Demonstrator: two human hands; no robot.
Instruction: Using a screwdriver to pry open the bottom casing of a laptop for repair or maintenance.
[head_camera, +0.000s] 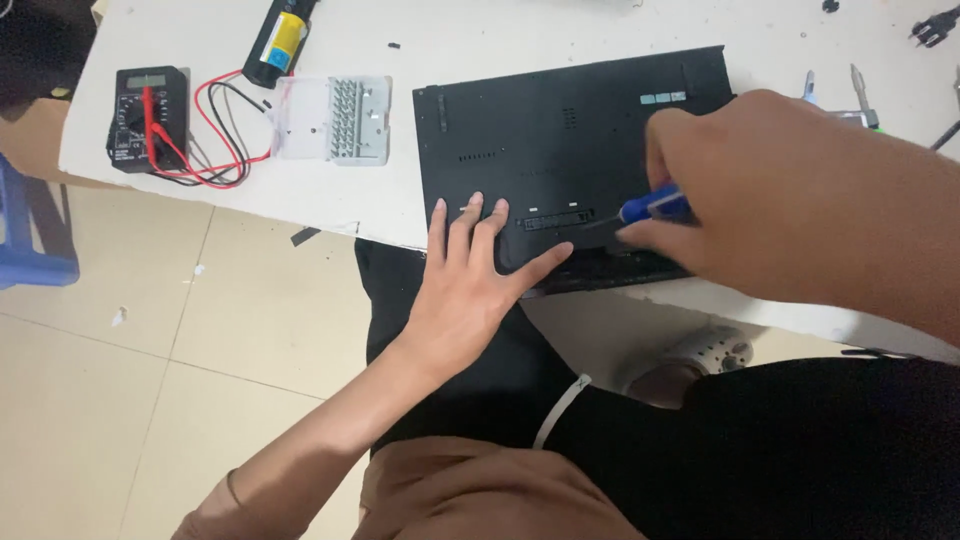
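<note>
A black, flat, rectangular plastic laptop base (560, 140) lies underside up on the white surface (420, 40), its near edge at the surface's front edge, just in front of the person. The left hand (470, 280) lies flat on the near left corner of the laptop base, fingers spread wide and pressed down, holding nothing. The right hand (760, 190) is closed round a blue-handled screwdriver (655, 207), whose dark shaft slants down to the left so that its tip meets the laptop base close to a narrow slot near the front edge, just beside the left thumb.

Left of the laptop base, near but apart, sits a clear plastic box with rows of small metal bits (335, 120). Further left is a black handheld multimeter (148, 118) with red and black leads (215, 150) looped beside it. A black and yellow cylindrical torch (280, 40) lies at the back. Small metal tools (850, 95) lie at the far right, partly hidden behind the right hand
</note>
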